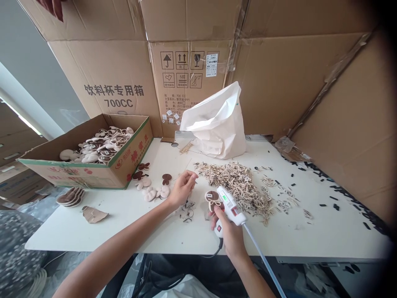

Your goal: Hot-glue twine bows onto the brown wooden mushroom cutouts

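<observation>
My right hand is wrapped round a white hot glue gun with a green-lit display and a clear glue stick trailing from its back. Between its thumb and fingers is also a small brown plush piece with a cream bow and a small tag, close to the gun's front. My left hand is raised over the table with its fingertips pinched together; what they hold, if anything, is too small to make out. A heap of cream cord bows lies just beyond the glue gun. Brown and cream plush pieces lie left of my left hand.
A cardboard box full of plush pieces stands at the left. A white bag stands at the back against cardboard walls. Small black pieces are scattered at the right. Another person's hand shows at the top left.
</observation>
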{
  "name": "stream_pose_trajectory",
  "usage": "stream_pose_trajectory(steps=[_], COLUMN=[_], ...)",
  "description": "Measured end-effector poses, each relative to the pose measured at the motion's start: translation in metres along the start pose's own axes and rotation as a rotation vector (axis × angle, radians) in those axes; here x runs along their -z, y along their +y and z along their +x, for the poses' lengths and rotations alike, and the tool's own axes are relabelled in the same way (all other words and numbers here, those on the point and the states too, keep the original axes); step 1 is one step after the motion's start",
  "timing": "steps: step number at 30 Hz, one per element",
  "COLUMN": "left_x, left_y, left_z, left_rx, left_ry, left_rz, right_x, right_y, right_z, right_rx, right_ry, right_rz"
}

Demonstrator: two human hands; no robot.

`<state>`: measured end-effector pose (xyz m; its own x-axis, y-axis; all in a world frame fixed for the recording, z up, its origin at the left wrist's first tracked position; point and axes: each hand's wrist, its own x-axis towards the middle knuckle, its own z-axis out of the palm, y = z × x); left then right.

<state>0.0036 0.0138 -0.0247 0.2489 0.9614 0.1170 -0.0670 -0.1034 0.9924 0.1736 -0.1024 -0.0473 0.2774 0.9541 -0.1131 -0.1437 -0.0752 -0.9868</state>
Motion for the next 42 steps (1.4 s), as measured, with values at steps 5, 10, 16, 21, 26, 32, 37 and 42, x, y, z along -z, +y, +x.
stream_pose_trajectory(steps=[5, 10, 16, 21, 26, 32, 37, 42], left_x=[0.000, -0.001, 0.000, 0.000, -0.001, -0.001, -0.001, 0.001], left_y=[0.006, 0.006, -0.001, -0.005, -0.004, -0.002, -0.001, 0.002], left_z=[-0.001, -0.002, 0.000, 0.003, 0.002, 0.000, -0.001, -0.001], left_rx=[0.004, 0.015, 0.013, 0.002, -0.001, 0.006, -0.006, -0.023], left_ry=[0.041, 0.044, 0.058, 0.068, 0.073, 0.083, 0.116, 0.201], left_rz=[0.082, 0.087, 0.052, 0.010, -0.024, 0.026, 0.046, 0.045], right_x=[-0.001, -0.001, -0.001, -0.001, -0.001, -0.001, 0.000, -0.002], right_y=[-0.002, -0.002, -0.002, -0.003, -0.002, -0.003, -0.002, -0.003], right_z=[0.000, 0.000, 0.000, 0.000, -0.001, 0.000, 0.000, -0.002], right_rx=[-0.004, -0.009, -0.008, -0.015, -0.009, -0.015, -0.022, -0.004], right_ry=[0.004, 0.007, 0.010, 0.007, 0.014, 0.000, -0.009, 0.015], right_rz=[-0.001, 0.004, 0.005, -0.004, 0.005, 0.006, 0.006, 0.023])
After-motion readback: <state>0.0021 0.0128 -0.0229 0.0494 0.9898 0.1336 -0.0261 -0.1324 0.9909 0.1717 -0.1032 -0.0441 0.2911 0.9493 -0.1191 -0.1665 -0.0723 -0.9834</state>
